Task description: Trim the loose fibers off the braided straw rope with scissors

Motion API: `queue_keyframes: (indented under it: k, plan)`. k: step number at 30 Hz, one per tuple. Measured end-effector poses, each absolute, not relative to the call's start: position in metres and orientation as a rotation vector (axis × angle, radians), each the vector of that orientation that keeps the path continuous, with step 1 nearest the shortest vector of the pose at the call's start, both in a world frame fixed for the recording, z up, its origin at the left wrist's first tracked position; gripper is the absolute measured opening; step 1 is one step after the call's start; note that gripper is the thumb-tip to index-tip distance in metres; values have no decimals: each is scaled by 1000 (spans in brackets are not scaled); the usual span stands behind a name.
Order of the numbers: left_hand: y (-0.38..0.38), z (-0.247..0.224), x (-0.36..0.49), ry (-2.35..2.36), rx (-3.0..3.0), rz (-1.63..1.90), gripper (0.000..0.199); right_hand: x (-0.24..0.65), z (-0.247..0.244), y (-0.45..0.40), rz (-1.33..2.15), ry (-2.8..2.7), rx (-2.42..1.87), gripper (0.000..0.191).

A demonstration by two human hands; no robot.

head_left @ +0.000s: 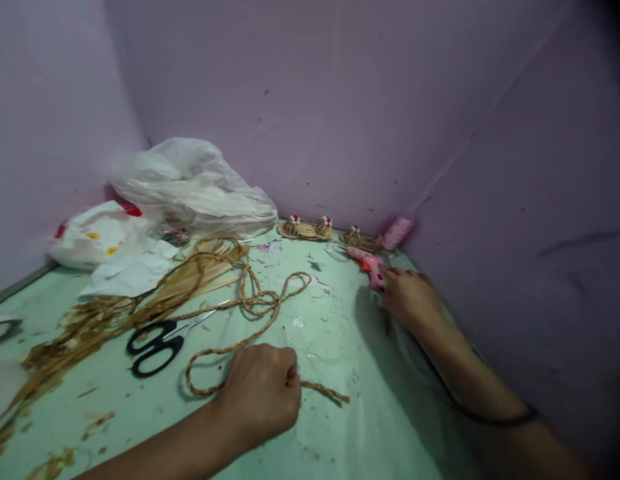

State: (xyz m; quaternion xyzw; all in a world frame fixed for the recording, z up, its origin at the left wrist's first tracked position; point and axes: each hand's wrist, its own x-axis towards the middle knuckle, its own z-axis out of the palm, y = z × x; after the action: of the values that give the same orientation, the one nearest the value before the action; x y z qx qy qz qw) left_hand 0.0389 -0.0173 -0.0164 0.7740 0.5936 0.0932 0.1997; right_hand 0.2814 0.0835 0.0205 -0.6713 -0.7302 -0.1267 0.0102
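Observation:
My left hand [263, 387] is closed around a braided straw rope [240, 345]. A short end of the rope sticks out to the right of the fist, and the rest winds in loose loops behind it. My right hand [413, 300] is at the handle of a pink glue gun [367, 263], its fingers curled against it and partly hidden. A small red light glows on the gun. Left of the rope lie scissors [163, 343] with black handles, their blades partly under the rope.
Dry straw strips [90, 327] spread across the left of the green table [330, 440]. Behind them are a white plastic bag [190, 183] and a printed bag [97, 233]. Woven soles with beads [305, 230] lie by the wall, near a pink cylinder [397, 232].

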Motion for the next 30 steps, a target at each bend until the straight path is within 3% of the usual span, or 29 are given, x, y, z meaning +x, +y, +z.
queue_keyframes:
  k: [5,8,14,19,23,30]
  plan:
    - [-26,-19,38,1588,2241,414,20,230,21,9,641,-2287,-1642,26]
    - [-33,-22,40,1509,2265,544,21,212,14,-21,903,-2429,-1432,24]
    - [-40,-8,41,1261,2392,692,26,217,1,-25,826,-2501,-1509,19]
    - [-2,40,2,1563,2231,1027,22,226,-2,-21,861,-2488,-1483,17]
    - [35,63,-42,1757,1996,818,17,225,-3,-20,874,-2476,-1531,17]
    - [28,61,-46,1405,2090,179,21,224,-3,-21,852,-2497,-1533,16]
